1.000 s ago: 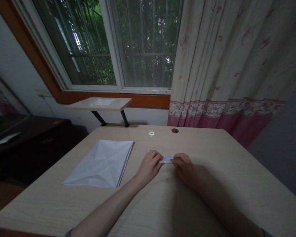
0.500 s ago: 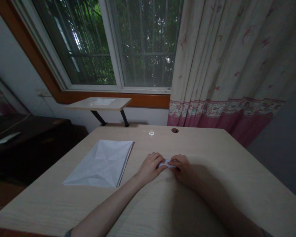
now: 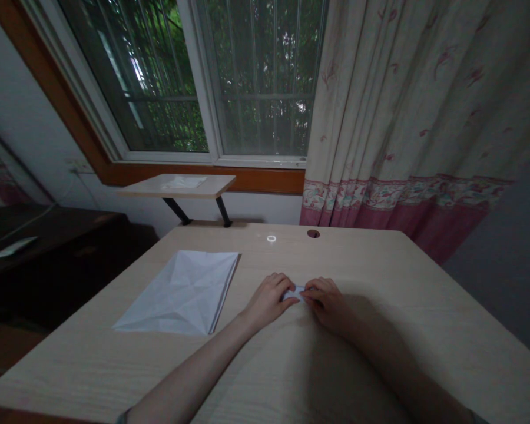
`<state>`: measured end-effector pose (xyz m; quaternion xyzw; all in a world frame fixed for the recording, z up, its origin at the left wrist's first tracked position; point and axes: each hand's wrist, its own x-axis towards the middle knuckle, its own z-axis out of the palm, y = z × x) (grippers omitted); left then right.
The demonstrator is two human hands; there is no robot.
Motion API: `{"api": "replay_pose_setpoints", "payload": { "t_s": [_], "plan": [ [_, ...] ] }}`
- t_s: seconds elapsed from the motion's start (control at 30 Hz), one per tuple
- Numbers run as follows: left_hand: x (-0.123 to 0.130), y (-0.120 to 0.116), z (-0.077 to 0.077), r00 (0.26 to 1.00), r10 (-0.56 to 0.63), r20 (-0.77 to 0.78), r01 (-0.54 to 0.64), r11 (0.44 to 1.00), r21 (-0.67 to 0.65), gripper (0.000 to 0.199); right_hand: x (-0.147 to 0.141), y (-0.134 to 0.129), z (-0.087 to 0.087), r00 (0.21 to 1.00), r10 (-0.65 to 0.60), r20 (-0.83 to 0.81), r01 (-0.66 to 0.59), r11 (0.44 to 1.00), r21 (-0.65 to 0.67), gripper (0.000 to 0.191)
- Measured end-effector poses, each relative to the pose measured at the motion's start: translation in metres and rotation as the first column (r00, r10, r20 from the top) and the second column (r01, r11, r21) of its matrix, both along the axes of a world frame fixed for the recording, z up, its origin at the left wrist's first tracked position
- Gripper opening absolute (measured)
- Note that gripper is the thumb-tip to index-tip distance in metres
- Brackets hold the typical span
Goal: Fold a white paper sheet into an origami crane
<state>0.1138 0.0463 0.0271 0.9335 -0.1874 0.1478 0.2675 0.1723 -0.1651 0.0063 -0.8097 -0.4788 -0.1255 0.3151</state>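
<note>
A small folded piece of white paper (image 3: 297,292) is between my hands, low over the desk, partly covered by my fingers. My left hand (image 3: 271,294) pinches its left end, thumb at the near side and fingers over the far side. At the right end, my right hand (image 3: 325,300) grips the paper with thumb and fingers pressed together. Left of my hands lies a stack of creased white paper sheets (image 3: 183,294), flat on the desk and touched by neither hand.
The pale wooden desk (image 3: 256,377) has a round cable hole (image 3: 313,234) near its far edge. At the back left, a raised shelf (image 3: 150,187) on black legs bears crumpled white paper (image 3: 185,182). A floral curtain (image 3: 401,118) hangs behind the desk's right side.
The fingers of my right hand have shifted slightly on the paper's right end. My left hand and the stack of sheets stay where they were.
</note>
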Motion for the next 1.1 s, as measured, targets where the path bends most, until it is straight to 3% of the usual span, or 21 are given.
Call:
{"api": "replay_pose_setpoints", "payload": {
  "t_s": [0.23,0.5,0.7,0.9,1.1],
  "plan": [
    [-0.0011,-0.0001,0.0008,1.000,0.008,-0.013,-0.008,0.999,-0.045,0.017,-0.0019,0.0008,0.0045,0.999,-0.005,-0.052,0.004,1.000,-0.011,0.024],
    [-0.0032,-0.0021,0.0080,0.998,0.067,0.003,-0.067,0.997,0.045,0.030,-0.0005,0.0015,0.0042,0.999,0.000,-0.038,-0.001,0.999,-0.043,0.024],
    [-0.0017,0.0006,0.0044,1.000,0.017,-0.008,-0.016,0.999,0.035,0.026,0.0008,0.0010,0.0009,1.000,0.004,-0.018,-0.005,0.999,-0.045,0.031],
    [0.0003,0.0010,0.0030,0.998,0.055,-0.026,-0.055,0.998,0.023,0.022,0.0008,0.0004,0.0024,0.999,0.014,-0.040,-0.017,0.997,-0.076,0.040],
    [-0.0014,-0.0009,0.0066,0.994,0.071,-0.084,-0.071,0.997,0.003,0.025,-0.0003,0.0021,0.0066,0.997,0.010,-0.070,-0.016,0.996,-0.084,0.036]
  ]
}}
